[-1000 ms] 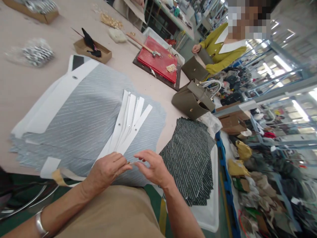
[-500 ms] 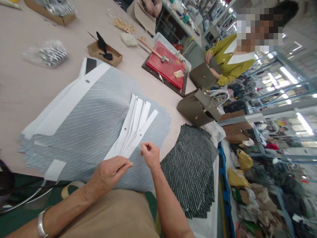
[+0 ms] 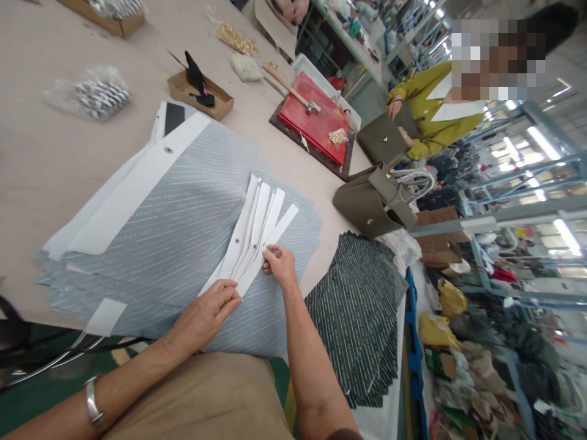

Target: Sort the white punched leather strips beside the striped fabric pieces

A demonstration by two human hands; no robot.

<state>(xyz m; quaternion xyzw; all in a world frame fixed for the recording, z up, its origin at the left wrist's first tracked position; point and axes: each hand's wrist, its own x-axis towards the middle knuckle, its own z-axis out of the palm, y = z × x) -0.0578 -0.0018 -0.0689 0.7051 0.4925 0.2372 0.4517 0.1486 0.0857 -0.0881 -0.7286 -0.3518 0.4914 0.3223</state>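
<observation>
Several white paper strips, some with a metal stud, lie fanned on a stack of grey striped sheets. My left hand rests flat on the near ends of the strips, fingers together. My right hand pinches the edge of the rightmost strip near its middle. A wide white strip with a stud lies across the sheets at the left.
A pile of dark striped sheets lies at the right on a white tray. Beyond are an olive handbag, a red pad with a hammer, a small cardboard box, and a bag of metal parts. A person in yellow works on another bag.
My right hand moved forward from beside the left hand onto the rightmost strip. My left hand slid slightly forward onto the strip ends. The tan strip at the table's near edge is gone from view.
</observation>
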